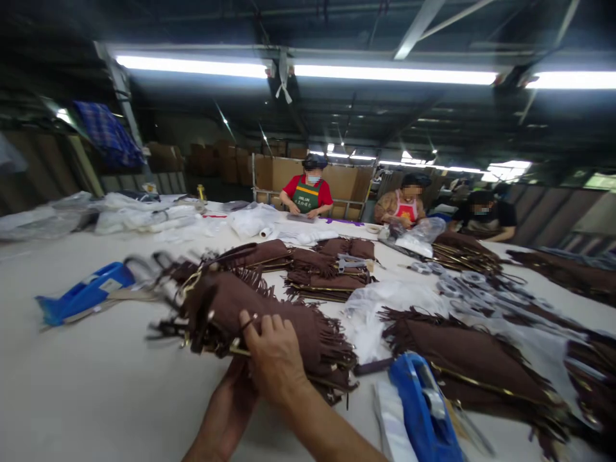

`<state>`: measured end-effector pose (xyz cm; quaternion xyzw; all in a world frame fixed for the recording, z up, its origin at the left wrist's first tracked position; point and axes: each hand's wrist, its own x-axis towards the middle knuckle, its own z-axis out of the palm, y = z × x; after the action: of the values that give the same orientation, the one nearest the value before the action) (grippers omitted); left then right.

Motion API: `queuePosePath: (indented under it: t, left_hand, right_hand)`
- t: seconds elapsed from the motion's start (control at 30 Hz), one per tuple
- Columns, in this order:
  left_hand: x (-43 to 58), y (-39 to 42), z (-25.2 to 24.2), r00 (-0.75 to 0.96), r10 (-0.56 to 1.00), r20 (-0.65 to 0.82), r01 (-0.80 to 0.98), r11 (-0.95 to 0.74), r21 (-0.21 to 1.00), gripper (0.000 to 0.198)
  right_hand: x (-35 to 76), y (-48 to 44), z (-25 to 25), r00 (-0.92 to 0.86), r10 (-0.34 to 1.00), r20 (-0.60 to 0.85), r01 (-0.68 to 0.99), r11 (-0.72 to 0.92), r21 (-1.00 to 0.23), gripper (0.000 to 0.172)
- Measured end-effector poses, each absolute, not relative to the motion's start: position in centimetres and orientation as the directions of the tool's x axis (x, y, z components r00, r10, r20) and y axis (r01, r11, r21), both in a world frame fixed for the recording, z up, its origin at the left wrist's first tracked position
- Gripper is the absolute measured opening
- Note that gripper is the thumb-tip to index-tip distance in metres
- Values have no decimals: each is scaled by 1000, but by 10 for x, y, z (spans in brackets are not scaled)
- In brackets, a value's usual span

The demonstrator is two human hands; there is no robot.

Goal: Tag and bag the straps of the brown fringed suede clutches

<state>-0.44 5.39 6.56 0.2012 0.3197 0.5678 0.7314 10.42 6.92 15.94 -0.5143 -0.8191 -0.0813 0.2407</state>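
A stack of brown fringed bags (289, 317) with gold zips is raised a little over the white table, its strap end at the left smeared by motion. My right hand (274, 350) lies across the stack's front side, fingers bent over its top face. Below the near edge, my left hand (233, 391) grips the stack from underneath, with its fingers mostly hidden by the brown material. More brown fringed bags (332, 279) lie just behind the stack.
On the white table (120, 385), a blue tape dispenser (426, 410) stands right and another (91, 292) left. Brown bags (476, 359), clear plastic (394, 308) and grey straps (481, 295) lie right. Across the table are a person in a green apron (308, 192) and two other people.
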Motion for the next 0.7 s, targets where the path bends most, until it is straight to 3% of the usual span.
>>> queuePosePath:
  t: [0.1, 0.2, 0.37, 0.43, 0.5, 0.57, 0.6, 0.63, 0.7]
  left_hand:
    - [-36, 25, 18, 104, 881, -461, -792, 354, 497, 15]
    - [-55, -9, -3, 77, 837, -542, -837, 349, 421, 13]
    - [-64, -32, 3, 36, 821, -570, -770, 386, 508, 15]
    - [-66, -42, 12, 17, 816, -578, -641, 453, 620, 12]
    - [-67, -51, 28, 7, 828, -560, -400, 516, 757, 12]
    - [-66, -56, 49, -61, 913, -404, -102, 397, 912, 23]
    - [-65, -55, 58, -108, 961, -254, 67, 262, 963, 28]
    - [-64, -52, 65, -149, 986, -75, 251, 111, 962, 31]
    - [-65, -39, 67, -156, 958, 242, 603, -102, 791, 44]
  right_hand:
    - [88, 54, 89, -512, 773, 375, 833, 553, -1, 53]
    - [95, 35, 35, -596, 741, 309, 795, 598, 101, 63]
    - [119, 29, 27, -645, 720, 255, 761, 634, 134, 76]
    - [121, 30, 34, -657, 719, 229, 753, 642, 145, 74]
    - [120, 30, 39, -654, 728, 207, 756, 639, 142, 73]
    - [120, 29, 42, -644, 744, 180, 765, 635, 109, 75]
    - [122, 28, 44, -641, 750, 167, 767, 637, 81, 76]
    - [125, 27, 46, -641, 752, 154, 765, 642, 49, 77]
    - [132, 25, 49, -651, 748, 131, 753, 657, -11, 79]
